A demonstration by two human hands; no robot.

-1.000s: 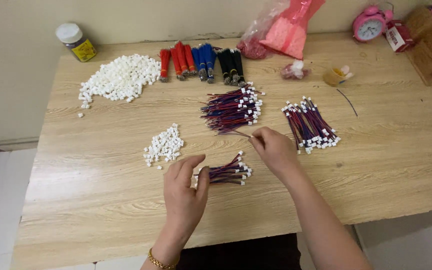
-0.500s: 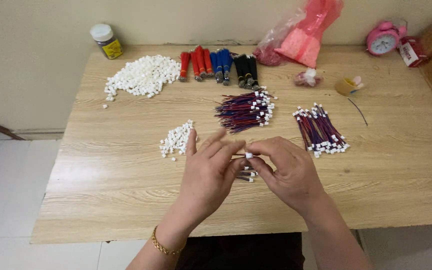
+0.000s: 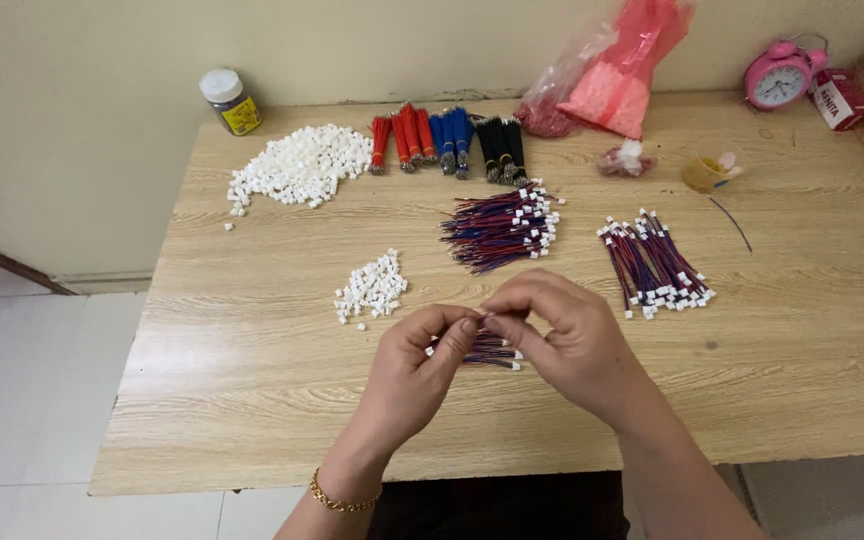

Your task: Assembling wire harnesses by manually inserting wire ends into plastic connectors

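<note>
Hands now closer together: left hand (image 3: 420, 368) and right hand (image 3: 562, 335) fingertips meet, pinching something unclear. Small wire bundle (image 3: 492, 351) still beneath.

Open room: bare table (image 3: 252, 380) at 9 o'clock of the hands.
Blocked: connector pile (image 3: 372, 287) at 11, wire bundle (image 3: 502, 228) at 12.

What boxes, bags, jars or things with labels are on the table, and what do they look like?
Jar: back left corner, small, dark, white cap, yellow label.
Pink bag: back middle-right, crinkly clear plastic, pink filling.
Red box: back right, small, red with a white label.
Clock: beside the red box, round, pink, white face.
</note>
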